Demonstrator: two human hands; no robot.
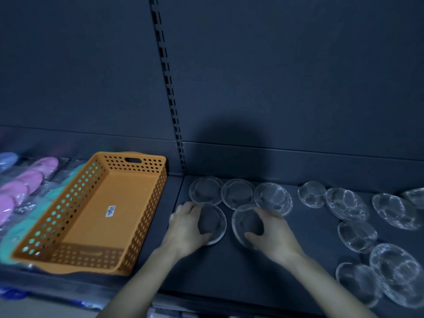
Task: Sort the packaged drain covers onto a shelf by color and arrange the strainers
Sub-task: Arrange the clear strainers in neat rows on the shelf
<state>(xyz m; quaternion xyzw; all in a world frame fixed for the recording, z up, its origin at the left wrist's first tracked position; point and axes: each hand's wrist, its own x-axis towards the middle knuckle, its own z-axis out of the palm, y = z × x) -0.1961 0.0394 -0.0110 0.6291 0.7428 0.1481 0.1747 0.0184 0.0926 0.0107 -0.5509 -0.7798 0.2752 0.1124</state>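
Clear round strainers lie on the dark shelf [206, 276]. Three sit in a back row: one [205, 189], one [237, 193] and one [273, 198]. In front of them, my left hand [185, 228] grips the left rim of another clear strainer [214, 222]. My right hand [273, 235] grips a second front strainer [244, 223], fingers curled over its right side. Packaged drain covers lie at the far left in rows: blue [8, 159], pink [25, 180] and teal [57, 196].
An empty orange perforated basket [96, 216] stands left of my hands, partly over the teal packs. Several loose clear strainers [346, 203] are scattered at the right. A slotted upright [169, 92] divides the back panel.
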